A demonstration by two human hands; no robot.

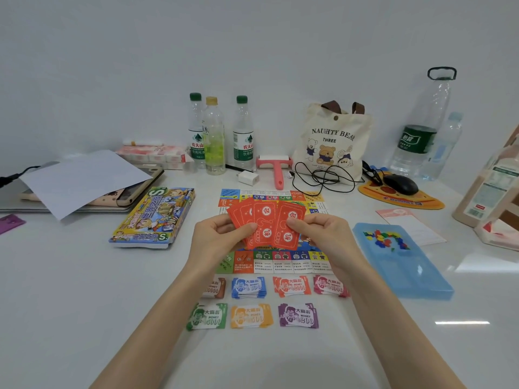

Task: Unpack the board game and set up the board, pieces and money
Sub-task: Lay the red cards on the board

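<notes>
1. Both grips occupied: left grip and right grip each pinching one side of a fan of orange-red paper chance cards, thumbs on the near faces. Fan held up over the middle of the board.
2. Looks done: colourful printed paper game board spread flat mid-table. Seven small stacks of coloured paper money sorted in two rows just in front of it, four behind and three nearer.
3. Looks pending: cards not yet laid down. Small multicoloured plastic pieces loose in the translucent blue plastic case right of the board, none seen on the board itself. Judged past halfway.
4. Bright cartoon-printed cardboard game box lying just left of the board.
5. Surface: glossy white table, catching light reflections at right.
6. Along the back: three clear water bottles, cream bear-print tote bag, pink lint roller, black computer mouse.
7. At left: white paper sheet. Behind: plain white wall.
</notes>
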